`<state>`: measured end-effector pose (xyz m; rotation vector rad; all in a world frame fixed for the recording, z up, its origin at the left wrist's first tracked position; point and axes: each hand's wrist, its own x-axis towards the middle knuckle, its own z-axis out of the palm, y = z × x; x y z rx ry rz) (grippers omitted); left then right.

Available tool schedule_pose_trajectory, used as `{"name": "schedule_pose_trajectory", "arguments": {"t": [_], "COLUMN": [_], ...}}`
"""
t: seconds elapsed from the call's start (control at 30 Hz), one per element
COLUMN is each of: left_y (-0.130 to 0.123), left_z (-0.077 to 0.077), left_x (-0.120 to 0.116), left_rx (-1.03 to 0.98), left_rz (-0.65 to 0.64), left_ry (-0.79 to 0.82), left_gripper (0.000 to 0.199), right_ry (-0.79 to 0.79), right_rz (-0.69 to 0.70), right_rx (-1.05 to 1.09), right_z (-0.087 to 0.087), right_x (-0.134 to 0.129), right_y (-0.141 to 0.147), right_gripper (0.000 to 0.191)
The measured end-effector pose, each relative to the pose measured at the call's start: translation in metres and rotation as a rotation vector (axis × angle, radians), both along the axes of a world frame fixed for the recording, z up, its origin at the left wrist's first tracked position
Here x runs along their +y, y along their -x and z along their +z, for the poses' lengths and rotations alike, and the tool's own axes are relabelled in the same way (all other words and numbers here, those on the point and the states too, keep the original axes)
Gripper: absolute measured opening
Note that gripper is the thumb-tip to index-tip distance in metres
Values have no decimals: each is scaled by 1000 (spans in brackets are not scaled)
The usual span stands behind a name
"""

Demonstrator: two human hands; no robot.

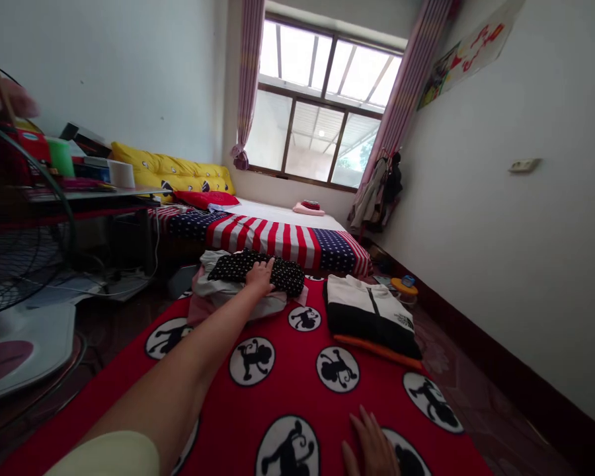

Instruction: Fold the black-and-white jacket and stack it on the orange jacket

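My left hand point(260, 276) reaches forward and rests on a black garment with small white dots point(287, 274), its fingers apart. That garment lies on a pile of pale clothes point(218, 289) at the far left of the red blanket with monkey prints point(292, 360). Near the bottom edge, my right hand point(371, 446) lies on the blanket with fingers spread and nothing in it. At the right of the blanket sits a folded white and black jacket point(369, 311), with an orange item point(377, 349) beneath it.
A bed with a striped and starred cover point(262, 238) stands beyond the blanket. To the left are a cluttered desk point(104, 192), a fan point(24, 251) and a white chair seat point(34, 350). An orange-topped stool point(403, 287) stands by the right wall.
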<state>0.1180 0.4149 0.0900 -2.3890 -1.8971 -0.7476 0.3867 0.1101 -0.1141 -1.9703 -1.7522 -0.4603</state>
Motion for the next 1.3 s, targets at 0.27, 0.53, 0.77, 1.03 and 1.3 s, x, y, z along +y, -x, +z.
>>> {"name": "schedule_pose_trajectory", "arguments": {"t": [0.27, 0.53, 0.77, 1.03, 1.3], "left_y": [0, -41, -1, 31, 22], "left_z": [15, 14, -124, -125, -139], "left_x": [-32, -207, -338, -375, -344], "left_rx": [-67, -265, -205, -720, -1214], "left_rz": [6, -578, -753, -667, -230], "left_ry": [25, -128, 180, 134, 187], "left_gripper": [23, 21, 22, 30, 30], "right_ry": [-19, -13, -132, -133, -196], "right_rz": [3, 50, 64, 213, 356], "right_rx": [85, 524, 943, 700, 671], "right_z": [-2, 34, 63, 66, 72], "right_x": [3, -6, -21, -38, -52], "right_y": [0, 9, 14, 47, 82], "right_gripper": [44, 47, 54, 44, 42]}}
